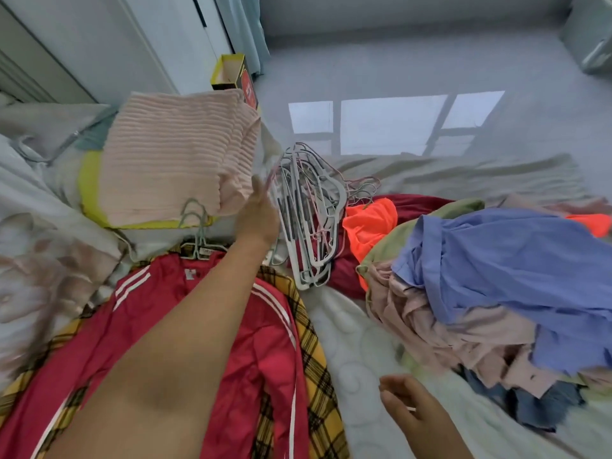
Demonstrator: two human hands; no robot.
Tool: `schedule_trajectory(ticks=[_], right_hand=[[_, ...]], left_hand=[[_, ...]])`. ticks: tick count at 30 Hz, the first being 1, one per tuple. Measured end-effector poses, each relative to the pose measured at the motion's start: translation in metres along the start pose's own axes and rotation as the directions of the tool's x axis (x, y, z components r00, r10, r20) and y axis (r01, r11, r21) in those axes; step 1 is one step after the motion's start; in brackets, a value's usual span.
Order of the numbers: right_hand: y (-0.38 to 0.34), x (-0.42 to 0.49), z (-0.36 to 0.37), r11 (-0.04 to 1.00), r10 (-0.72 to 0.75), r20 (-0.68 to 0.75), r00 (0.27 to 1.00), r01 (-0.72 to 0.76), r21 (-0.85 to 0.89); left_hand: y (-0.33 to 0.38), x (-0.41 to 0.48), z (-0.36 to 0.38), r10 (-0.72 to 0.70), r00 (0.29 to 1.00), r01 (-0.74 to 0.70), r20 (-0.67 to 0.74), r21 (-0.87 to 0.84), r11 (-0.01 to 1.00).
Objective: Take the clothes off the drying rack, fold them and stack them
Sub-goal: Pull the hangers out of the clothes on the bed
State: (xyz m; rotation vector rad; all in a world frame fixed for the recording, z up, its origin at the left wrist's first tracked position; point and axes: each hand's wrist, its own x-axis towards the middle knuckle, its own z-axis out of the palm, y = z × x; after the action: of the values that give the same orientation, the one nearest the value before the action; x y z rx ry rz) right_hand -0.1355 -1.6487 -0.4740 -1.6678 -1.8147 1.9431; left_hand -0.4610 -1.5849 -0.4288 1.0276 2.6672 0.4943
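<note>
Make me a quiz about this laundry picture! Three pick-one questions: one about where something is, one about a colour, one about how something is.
1. Where do the empty hangers lie?
A. on the bed, beside the orange garment
B. on the floor
C. inside the yellow box

2. What colour is the top shirt on the loose heap?
A. green
B. blue
C. black

3. How is the pink striped cloth?
A. folded flat
B. hanging up
C. rolled into a ball

Answers:
1 A, they rest on the bedding right next to the orange garment.
2 B, blue fabric covers the heap.
3 A, it lies as a neat rectangle.
</note>
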Motion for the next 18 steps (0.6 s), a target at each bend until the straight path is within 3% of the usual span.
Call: schedule_trajectory(ticks=[4, 7, 9, 13, 18], right_hand=[[-0.028, 0.022, 0.015, 0.995, -0.090, 0.013, 0.996, 0.091, -0.044], [-0.049, 0.046, 0.034, 0.976, -0.189, 0.010, 0.982, 0.189, -0.105], [-0.058, 0.067, 0.056, 0.957, -0.230, 0.033, 0.973, 0.232, -0.172], [-0.064, 0.121, 0.118, 0.888, -0.250, 0.130, 0.959, 0.281, -0.363], [-0.076, 0.176, 0.206, 0.723, -0.311, 0.314, 0.897, 0.438, -0.534]], left_hand=[[0.013, 0.029, 0.044, 0.014, 0.953, -0.046, 0.303, 0.098, 0.994], [-0.041, -0.014, 0.085, -0.021, 0.888, 0.046, 0.460, -0.044, 0.998], [-0.093, -0.067, 0.096, -0.070, 0.822, 0.116, 0.566, -0.045, 0.992], [-0.202, -0.188, 0.089, -0.230, 0.750, 0.396, 0.620, -0.143, 0.907], [-0.300, -0.276, 0.063, -0.439, 0.670, 0.698, 0.598, -0.305, 0.648]])
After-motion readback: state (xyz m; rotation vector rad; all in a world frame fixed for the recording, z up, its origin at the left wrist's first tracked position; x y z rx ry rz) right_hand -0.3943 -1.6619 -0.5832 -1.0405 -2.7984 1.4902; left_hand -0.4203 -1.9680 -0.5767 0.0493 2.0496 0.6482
